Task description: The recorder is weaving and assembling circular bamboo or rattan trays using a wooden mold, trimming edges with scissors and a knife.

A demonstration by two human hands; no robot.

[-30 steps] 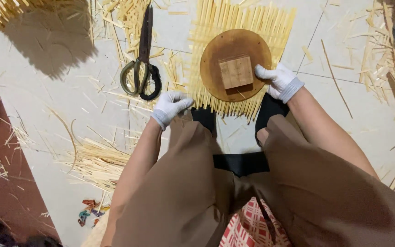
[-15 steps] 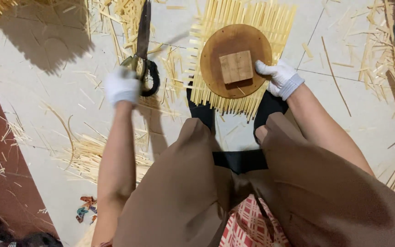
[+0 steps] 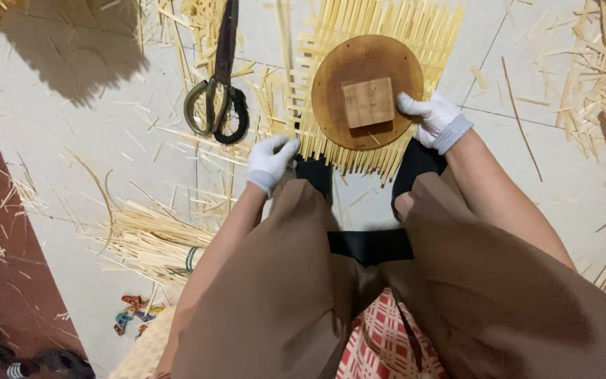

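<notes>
your knees in brown cloth fill the lower half of the view and hide your feet, though two dark shapes peek out under the near edge of the woven mat of pale bamboo strips point(image 3: 415, 42). the mat's top edge is cut off by the frame, and so are the tips of the large dark metal scissors point(image 3: 217, 84). bottom left, some small coloured bits on the floor are too blurred to make out.

you sit on a pale tiled floor point(image 3: 71, 126) littered with loose bamboo slivers; a bundle of thin bamboo strips point(image 3: 152, 242) lies left of your left knee, and more heaps run along the right edge.

the mat lies flat straight ahead of you, its strips running mostly away from you and their loose ends pointing back at your knees. the round brown wooden disc point(image 3: 366, 91) sits on its middle, with a square block of lighter wood point(image 3: 368, 102) on top.

your right hand point(image 3: 435, 121), in a white glove, presses on the disc's right rim, fingers curled over the edge. your gloved left hand point(image 3: 271, 160) rests at the mat's near left corner, fingers bent against the strip ends; you can't tell whether it pinches any. the scissors lie apart to its left, looped handles toward you, blades pointing away.
</notes>
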